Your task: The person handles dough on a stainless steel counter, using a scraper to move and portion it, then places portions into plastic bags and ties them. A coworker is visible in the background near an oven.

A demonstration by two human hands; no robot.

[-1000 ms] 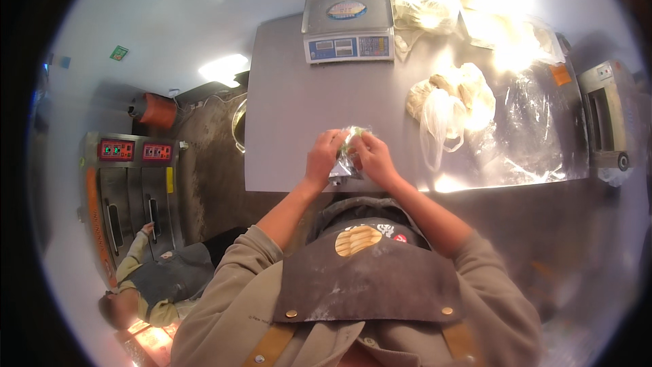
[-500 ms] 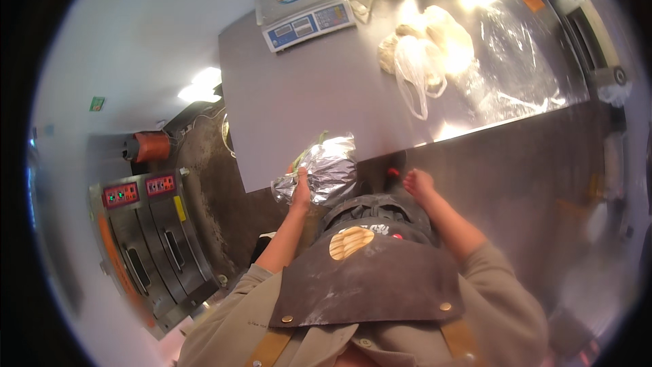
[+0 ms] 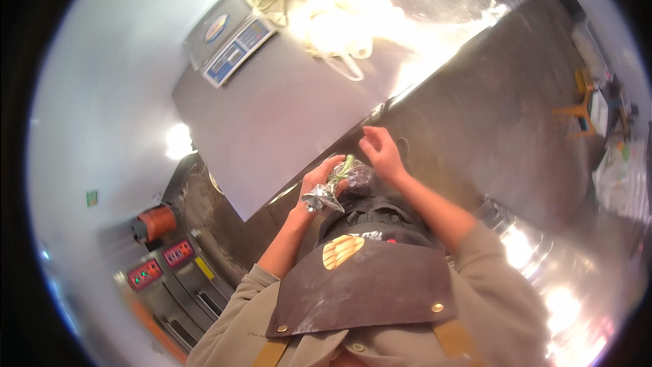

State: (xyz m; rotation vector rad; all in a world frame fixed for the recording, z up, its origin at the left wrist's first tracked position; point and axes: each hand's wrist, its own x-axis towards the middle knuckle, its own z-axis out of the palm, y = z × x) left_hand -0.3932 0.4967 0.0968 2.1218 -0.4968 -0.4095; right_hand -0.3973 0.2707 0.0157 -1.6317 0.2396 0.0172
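In front of my apron, my left hand is closed around a foil-wrapped bundle with green stalks showing at its top. The foil is crumpled and silvery; what else it wraps is hidden. Just to the right of the bundle, my right hand is raised, its fingers loosely bent and somewhat apart, with nothing seen in it. Both hands are beside the near edge of a grey table.
A digital scale stands toward the table's far left, and glare-washed plastic bags lie farther right. Steel ovens with red panels are at lower left. On the right are an orange-legged stool and a shiny metal surface.
My view and body have turned to the right, away from the table. The foil bundle has come off the table's corner, closer to my body. My right hand has moved up beside it, fingers loosening.
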